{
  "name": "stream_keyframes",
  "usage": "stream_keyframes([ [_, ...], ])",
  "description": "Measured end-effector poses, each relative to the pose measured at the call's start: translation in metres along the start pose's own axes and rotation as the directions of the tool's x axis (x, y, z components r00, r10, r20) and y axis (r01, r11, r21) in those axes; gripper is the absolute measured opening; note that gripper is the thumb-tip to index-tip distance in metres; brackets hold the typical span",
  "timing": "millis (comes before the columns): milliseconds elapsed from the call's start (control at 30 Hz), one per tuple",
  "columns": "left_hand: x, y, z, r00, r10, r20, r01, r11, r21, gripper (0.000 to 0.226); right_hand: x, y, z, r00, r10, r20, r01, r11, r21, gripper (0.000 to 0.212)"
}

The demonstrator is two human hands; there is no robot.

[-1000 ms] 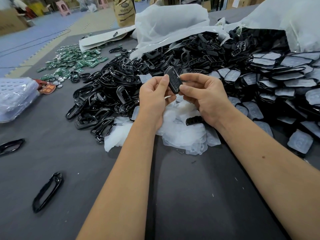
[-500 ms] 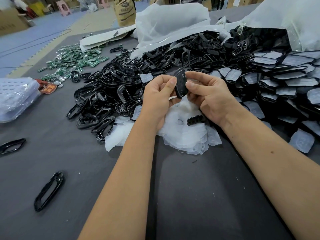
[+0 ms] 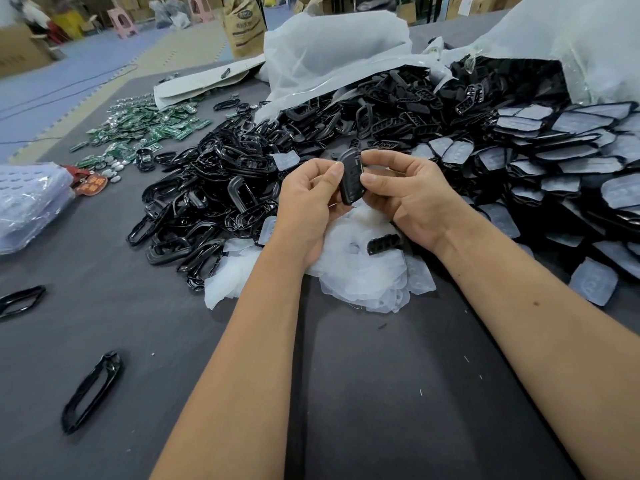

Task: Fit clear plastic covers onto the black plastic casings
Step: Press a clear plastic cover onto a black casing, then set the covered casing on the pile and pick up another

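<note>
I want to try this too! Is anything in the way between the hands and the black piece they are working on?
No. Nothing visible is in the way. The left hand and the right hand already pinch the black casing from either side, held up above the pile of clear covers.

A factory assembly floor is indicated: a dark grey cloth-covered worktable is heaped with glossy black plastic casing frames, small green circuit boards, and white plastic sacks; brown cardboard cartons are stacked behind.
</note>
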State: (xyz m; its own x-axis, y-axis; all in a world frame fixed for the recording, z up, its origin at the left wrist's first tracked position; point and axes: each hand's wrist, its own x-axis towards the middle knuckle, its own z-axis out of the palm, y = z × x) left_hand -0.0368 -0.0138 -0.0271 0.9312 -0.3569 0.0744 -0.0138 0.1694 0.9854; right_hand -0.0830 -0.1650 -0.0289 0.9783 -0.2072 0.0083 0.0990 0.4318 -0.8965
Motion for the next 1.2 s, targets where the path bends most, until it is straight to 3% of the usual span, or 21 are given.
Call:
stream_keyframes([
  [600,-0.003,0.003,-0.001,0.998,-0.047,-0.034,0.044,0.996,-0.079,0.016,-0.003,0.0,0.003,1.0,-0.009,-0.024,0.009,1.0,0.0,0.025],
  [767,-0.006,0.008,0.003,0.998,0.024,-0.059,-0.025,1.0,-0.007,0.014,-0.006,-0.011,0.004,0.99,-0.126,-0.065,0.112,0.976,-0.186,0.025],
  [867,-0.007,0.015,0.016,0.994,0.076,-0.082,-0.074,0.997,0.016,0.022,-0.01,-0.026,0.002,0.941,-0.333,-0.056,0.269,0.84,-0.471,0.027],
  [967,-0.004,0.025,0.047,0.991,0.115,-0.065,-0.114,0.993,0.024,0.028,-0.018,-0.047,-0.01,0.853,-0.521,0.017,0.365,0.574,-0.733,0.027],
  [1100,0.0,0.032,0.094,0.982,0.185,0.036,-0.188,0.969,0.163,0.036,-0.034,-0.076,-0.036,0.752,-0.652,0.094,0.339,0.26,-0.904,0.029],
  [1200,-0.002,0.032,0.132,0.959,0.199,0.199,-0.258,0.906,0.336,0.046,-0.048,-0.098,-0.064,0.752,-0.648,0.125,0.213,0.06,-0.975,0.034],
])
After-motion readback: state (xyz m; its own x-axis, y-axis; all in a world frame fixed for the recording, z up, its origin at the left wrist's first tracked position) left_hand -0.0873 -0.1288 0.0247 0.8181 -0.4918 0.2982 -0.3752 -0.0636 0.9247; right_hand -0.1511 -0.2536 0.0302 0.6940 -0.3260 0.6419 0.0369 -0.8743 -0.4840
